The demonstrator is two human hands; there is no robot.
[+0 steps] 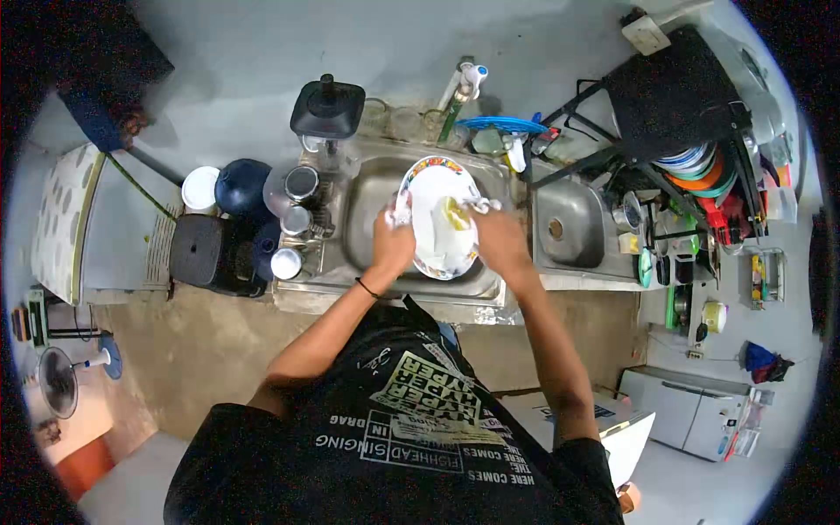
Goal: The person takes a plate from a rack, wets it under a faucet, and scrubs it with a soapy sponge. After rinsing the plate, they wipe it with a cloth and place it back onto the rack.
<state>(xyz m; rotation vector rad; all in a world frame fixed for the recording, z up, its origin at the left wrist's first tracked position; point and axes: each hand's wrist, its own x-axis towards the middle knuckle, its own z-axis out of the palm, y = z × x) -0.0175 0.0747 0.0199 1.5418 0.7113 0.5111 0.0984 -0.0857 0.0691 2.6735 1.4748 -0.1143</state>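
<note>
An oval white plate with a colourful patterned rim is held tilted over the steel sink basin. My left hand is closed on the plate's left edge, with suds on the fingers. On the right side, my right hand has soapy fingers closed on a yellow sponge that lies against the plate's face. White suds cover part of the plate.
A faucet rises behind the basin, near a blue plastic lid. Glass jars stand on the left ledge. At right are a second basin and a dish rack with stacked plates.
</note>
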